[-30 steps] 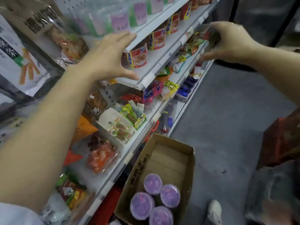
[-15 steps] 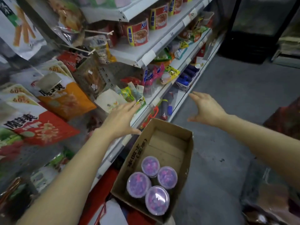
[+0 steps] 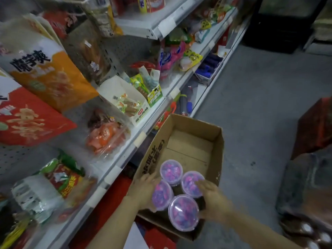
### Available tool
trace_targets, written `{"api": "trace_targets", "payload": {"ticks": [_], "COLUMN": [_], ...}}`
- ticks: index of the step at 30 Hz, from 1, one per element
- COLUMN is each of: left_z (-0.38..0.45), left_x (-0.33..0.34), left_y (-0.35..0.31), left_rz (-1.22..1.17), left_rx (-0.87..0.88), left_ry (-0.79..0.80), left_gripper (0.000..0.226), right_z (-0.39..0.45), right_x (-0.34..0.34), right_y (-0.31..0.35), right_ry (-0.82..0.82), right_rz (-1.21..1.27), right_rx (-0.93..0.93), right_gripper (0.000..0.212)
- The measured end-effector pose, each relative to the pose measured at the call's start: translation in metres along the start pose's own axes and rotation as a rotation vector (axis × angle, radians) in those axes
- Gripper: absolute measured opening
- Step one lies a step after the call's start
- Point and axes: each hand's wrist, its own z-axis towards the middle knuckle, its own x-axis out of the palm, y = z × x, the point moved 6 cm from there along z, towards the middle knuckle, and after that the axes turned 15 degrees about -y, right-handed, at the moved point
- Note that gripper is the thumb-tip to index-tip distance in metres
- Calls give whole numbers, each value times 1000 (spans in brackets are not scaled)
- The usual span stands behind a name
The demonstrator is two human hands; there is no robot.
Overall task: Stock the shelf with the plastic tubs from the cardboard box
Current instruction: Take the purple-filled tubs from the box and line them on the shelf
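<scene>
Head view: cardboard box (image 3: 181, 155) on the floor just beside the shelf (image 3: 129, 155). Four plastic tubs (image 3: 183, 212) clustered in the box's near end. Left hand (image 3: 143, 192) inside the box against the left tub, right hand (image 3: 214, 201) on the right tub. Both blurred; cannot tell whether the fingers grip. Snack bags (image 3: 48, 79) above the box on the shelf.

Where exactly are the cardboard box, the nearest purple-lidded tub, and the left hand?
cardboard box (image 3: 218, 141): head view, inside of its right wall.
nearest purple-lidded tub (image 3: 183, 212): head view, middle of its lid.
left hand (image 3: 143, 190): head view, back of the hand.
</scene>
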Motion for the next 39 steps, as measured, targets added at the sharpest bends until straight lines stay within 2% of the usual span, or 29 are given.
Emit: {"api": "trace_targets", "payload": {"ticks": [3,5,7,8,9,11,13,16,20,23,27,30,34,39], "left_z": [-4,-3,0,2,3,5,5,6,8,5,2,1,-9,-31], "left_x": [54,77,91,95,100,109,114,118,114,95,62,25,-59,-175], "left_y": [15,22,26,27,27,28,28,26,27,25,38,49,49,36], "left_rz": [-20,-59,-157,-214,-269,-378,-452,-538,-662,-797,-1026,-1232,-1425,-1523], "left_rx": [4,11,24,33,40,22,10,32,7,-41,-189,-238,-200,-123], "left_ry": [58,41,-34,-86,-133,-216,-313,-438,-479,-513,-556,-546,-595,-671], "left_gripper": [136,143,143,141,140,135,126,111,108,103,99,100,106,111], "right_z": [-11,-15,-18,-18,-19,-22,-22,-20,-24,-26,-19,-8,3,0], "right_x": [70,98,113,118,127,149,152,150,150,130,86,33,-51,-158], "right_y": [1,2,9,12,11,1,-2,-1,-10,-9,-1,6,17,41], "right_ry": [88,71,-20,-81,-71,-112,-129,-236,-341,-471,-513,-557,-632,-661], "right_rz": [-1,-6,-37,-63,-30,-21,-51,-37,88,243,512,633,675,832], "right_rx": [18,45,94,89,100,111,98,115,175,194,227,238,204,152], "right_gripper": [123,130,136,146,157,167,162,144,132,119,118,118,118,116]}}
